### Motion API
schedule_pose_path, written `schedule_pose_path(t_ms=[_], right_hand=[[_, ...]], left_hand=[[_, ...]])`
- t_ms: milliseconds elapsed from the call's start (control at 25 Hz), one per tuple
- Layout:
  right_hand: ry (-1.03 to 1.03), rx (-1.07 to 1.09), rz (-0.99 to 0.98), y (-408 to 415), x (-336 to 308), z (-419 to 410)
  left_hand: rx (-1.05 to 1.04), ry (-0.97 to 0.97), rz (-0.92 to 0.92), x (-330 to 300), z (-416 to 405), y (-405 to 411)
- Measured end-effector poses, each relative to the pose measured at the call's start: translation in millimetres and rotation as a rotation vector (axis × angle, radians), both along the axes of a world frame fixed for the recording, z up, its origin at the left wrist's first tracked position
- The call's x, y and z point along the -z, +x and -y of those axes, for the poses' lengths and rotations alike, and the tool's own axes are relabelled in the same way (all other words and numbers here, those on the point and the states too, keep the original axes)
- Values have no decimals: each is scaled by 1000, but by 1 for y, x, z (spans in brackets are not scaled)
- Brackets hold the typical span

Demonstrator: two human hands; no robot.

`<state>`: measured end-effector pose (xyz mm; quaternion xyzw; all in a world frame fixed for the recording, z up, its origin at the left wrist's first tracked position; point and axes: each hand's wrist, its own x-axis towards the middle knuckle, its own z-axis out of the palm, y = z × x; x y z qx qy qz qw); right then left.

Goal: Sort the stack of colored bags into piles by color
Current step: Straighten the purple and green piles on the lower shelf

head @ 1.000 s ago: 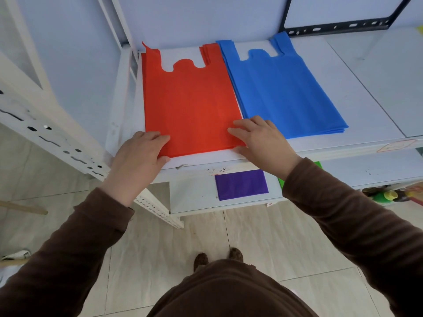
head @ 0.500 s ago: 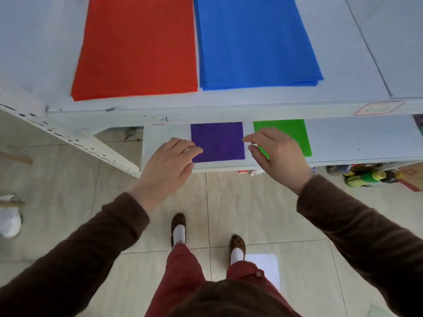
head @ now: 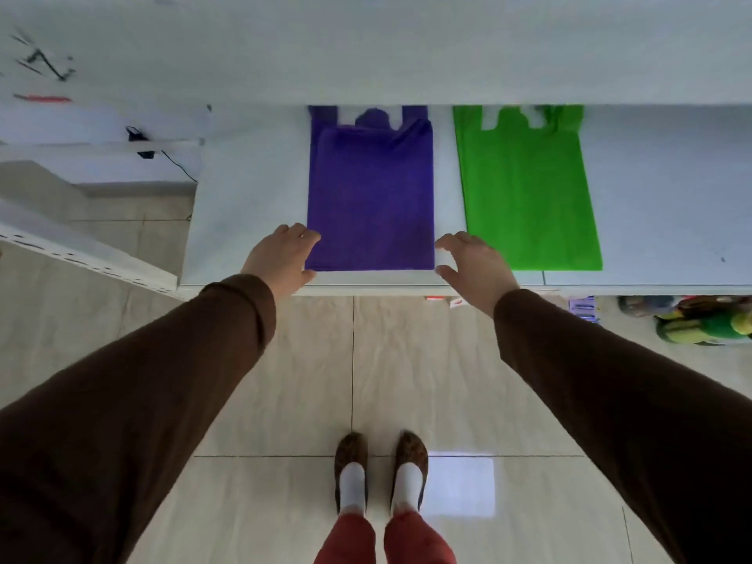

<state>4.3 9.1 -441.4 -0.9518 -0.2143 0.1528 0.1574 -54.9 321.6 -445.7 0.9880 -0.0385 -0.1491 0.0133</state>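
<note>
A pile of purple bags [head: 370,197] lies flat on the lower white shelf [head: 244,221], handles pointing away from me. Right of it lies a pile of green bags [head: 525,189]. My left hand [head: 280,254] sits at the purple pile's near left corner, fingers loosely curved and touching its edge. My right hand [head: 472,262] is at the pile's near right corner, fingers and thumb spread around the corner, between the purple and green piles. Neither hand holds a bag. The red and blue piles are out of view.
The upper shelf's front edge [head: 366,54] fills the top of the view and overhangs the lower shelf. A slanted perforated white rail [head: 81,254] runs at the left. Colourful objects [head: 704,319] lie under the shelf at right. Tiled floor and my feet [head: 380,470] are below.
My view dropped from the red and blue piles on the upper shelf to the lower shelf. Both hands left the red pile and came down to the purple pile's near corners.
</note>
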Motion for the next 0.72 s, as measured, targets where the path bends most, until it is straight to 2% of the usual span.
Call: schedule_pose_path(t_ms=[120,280,720], right_hand=[[-36,-3,-16,19,46,-14],[-86,-10,-18,31,79,-24],[-44,-132,79,41,97,-33]], left_hand=[[17,79,-33,42,-8,19],[4,64,-69,71,-14,30],[100,23,54,83,-18,37]])
